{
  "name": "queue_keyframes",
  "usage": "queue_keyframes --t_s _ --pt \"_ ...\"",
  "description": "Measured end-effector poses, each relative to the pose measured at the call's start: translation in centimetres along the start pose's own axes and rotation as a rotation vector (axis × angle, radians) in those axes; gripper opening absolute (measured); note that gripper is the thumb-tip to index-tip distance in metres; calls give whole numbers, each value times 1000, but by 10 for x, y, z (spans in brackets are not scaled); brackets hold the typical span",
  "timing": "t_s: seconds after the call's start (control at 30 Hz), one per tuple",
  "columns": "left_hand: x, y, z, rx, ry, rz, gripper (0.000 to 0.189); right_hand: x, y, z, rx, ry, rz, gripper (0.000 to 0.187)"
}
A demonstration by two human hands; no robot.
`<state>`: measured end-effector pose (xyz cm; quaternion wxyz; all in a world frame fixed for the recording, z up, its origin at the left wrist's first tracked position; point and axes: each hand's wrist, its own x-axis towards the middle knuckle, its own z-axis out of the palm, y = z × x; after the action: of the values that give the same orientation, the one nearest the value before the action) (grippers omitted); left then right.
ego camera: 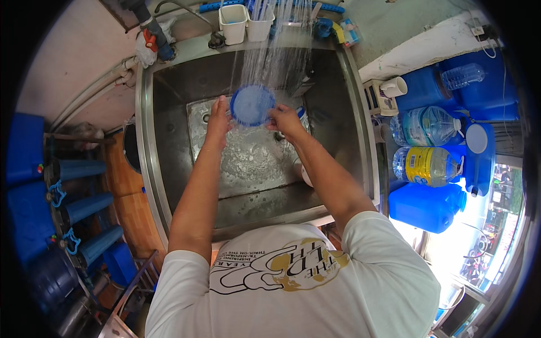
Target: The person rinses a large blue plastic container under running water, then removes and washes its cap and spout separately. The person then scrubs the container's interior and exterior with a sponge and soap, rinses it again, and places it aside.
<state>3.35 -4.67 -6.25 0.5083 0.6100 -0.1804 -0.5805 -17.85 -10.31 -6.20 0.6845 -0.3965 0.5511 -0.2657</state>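
Observation:
A round blue-rimmed lid or shallow dish (pixel 252 105) is under streams of water falling from above, inside a deep stainless steel sink (pixel 258 217). My right hand (pixel 287 121) grips its right edge between thumb and fingers. My left hand (pixel 219 122) is at its left side with the fingers extended; whether the fingertips touch the rim cannot be told. Water splashes on the metal sheet (pixel 249 162) at the sink's bottom. Partly hidden by my right forearm, a pale rounded vessel (pixel 305 174) lies low in the sink.
Two white plastic containers (pixel 233 24) stand on the back ledge, near a pipe with a red valve handle (pixel 150 40). On the right are a white mug (pixel 394 87), large water bottles (pixel 427 166) and blue jerrycans (pixel 426 207). Blue filter housings (pixel 89 208) line the left.

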Motion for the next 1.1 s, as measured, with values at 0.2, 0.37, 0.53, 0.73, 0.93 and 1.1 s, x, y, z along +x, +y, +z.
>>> queue_keyframes --t_s 0.2,0.37,0.53,0.73,0.93,1.1 --pt "-7 -2 52 -554 -369 -191 104 -44 -35 5 -1066 104 -1006 37" --pt "-7 0 61 -593 -461 -238 101 -67 -62 -7 -950 218 -764 42" --pt "8 -9 47 -581 -543 -180 74 -68 -56 -10 -773 203 -693 40" --pt "12 -14 17 -319 -254 -44 49 -39 -39 -20 -135 295 -337 32" --pt "0 4 -13 62 14 57 44 -17 -10 -22 39 191 45 33" --pt "3 1 -26 -124 49 226 46 -11 2 -23 -48 307 -77 32"
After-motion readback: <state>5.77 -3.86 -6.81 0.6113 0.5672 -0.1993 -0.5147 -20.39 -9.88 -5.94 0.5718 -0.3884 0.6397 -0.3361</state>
